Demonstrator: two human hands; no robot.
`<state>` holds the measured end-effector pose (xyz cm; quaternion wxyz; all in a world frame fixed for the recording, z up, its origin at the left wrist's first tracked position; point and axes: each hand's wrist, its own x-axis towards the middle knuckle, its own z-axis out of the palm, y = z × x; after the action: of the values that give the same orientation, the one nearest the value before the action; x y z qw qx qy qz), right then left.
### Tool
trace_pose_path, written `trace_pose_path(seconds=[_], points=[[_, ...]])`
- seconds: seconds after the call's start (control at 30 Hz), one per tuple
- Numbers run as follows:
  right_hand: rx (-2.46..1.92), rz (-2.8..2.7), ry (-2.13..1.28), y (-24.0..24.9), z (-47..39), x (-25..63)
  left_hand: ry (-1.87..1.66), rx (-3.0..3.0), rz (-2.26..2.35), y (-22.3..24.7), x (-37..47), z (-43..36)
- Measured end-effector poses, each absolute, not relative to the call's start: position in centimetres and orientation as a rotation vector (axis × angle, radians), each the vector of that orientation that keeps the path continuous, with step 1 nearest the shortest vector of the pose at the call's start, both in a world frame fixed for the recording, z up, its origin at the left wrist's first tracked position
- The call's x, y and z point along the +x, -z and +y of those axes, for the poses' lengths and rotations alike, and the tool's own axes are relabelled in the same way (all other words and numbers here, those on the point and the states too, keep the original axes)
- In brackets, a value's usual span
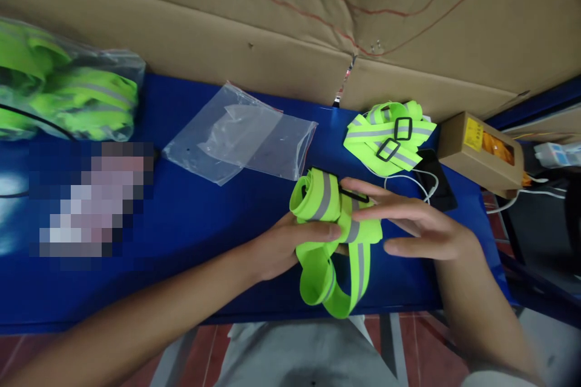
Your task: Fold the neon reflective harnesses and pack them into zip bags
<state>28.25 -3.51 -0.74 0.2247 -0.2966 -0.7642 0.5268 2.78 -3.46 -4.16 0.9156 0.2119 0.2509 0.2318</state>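
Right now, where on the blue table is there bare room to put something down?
The blue table is bare between the clear plastic bag and the left hand, up to the near edge. It is crowded on the right: the right hand, the strap held, the folded straps, a phone, cables and the small box.
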Motion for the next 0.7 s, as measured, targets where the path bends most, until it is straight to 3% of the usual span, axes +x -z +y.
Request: trace_pose_path(seconds=[0.13, 0.3, 0.5, 0.7], points=[[-0.977, -1.784, -1.478, 1.7, -4.0, 27.0, -0.495, 0.520, 0.617, 4.3, 3.0, -3.5], [-1.268, -1.902, -1.375, 2.8, -4.6, 25.6, -0.437, 0.624, 0.647, 5.2, 3.1, -3.5], [-1.279, -1.978, -1.304, 1.7, -5.1, 25.5, -0.383, 0.588, 0.368, 5.9, 2.5, -4.1], [-1.226, -1.992, -1.229, 2.3, -4.8, 25.2, -0.438, 0.542, 0.558, 5.6, 2.9, -4.2]])
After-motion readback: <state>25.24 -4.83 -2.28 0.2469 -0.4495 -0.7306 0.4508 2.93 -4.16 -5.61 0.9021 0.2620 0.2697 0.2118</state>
